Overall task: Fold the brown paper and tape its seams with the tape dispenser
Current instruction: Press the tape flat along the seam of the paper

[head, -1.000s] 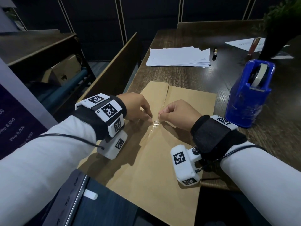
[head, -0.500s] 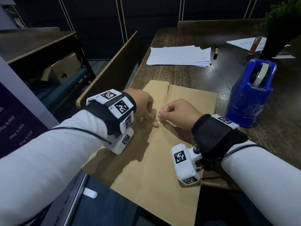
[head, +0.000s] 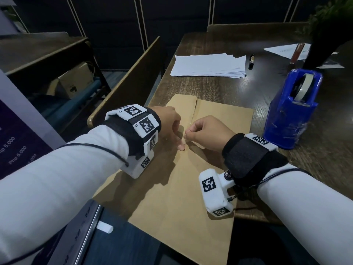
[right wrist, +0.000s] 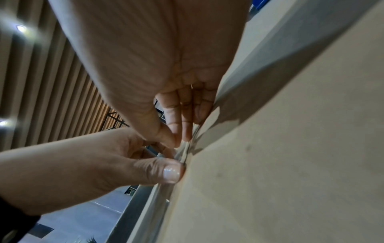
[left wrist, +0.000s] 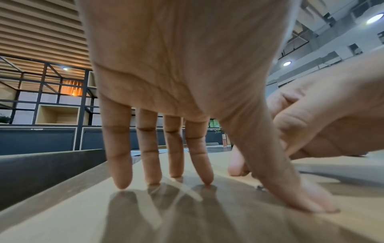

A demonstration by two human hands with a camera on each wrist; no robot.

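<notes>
Pinching clear tape [right wrist: 182, 151] at the seam's twelve o'clock end, right hand [head: 206, 134] tensions it; left hand [head: 168, 123], fingers straight, pins brown paper [head: 172, 197] flat.

A dark wooden table [head: 219, 88] with a glossy grain fills the right side of the head view. At its left edge stands a wooden bench back [head: 131, 73], tilted, with a pale rim. Farther left is a second dark wooden table [head: 38, 52], and under it a cardboard box [head: 74, 81] beside a blue roll [head: 76, 101]. Dark wall panels [head: 172, 14] split by thin pale lines close the far side. A purple sign [head: 17, 148] with price figures stands at the left. In the left wrist view a slatted wooden ceiling [left wrist: 37, 29] hangs over black-framed shelving [left wrist: 56, 102] with one warm lamp, and round ceiling lights [left wrist: 375, 18] glow at the right.
</notes>
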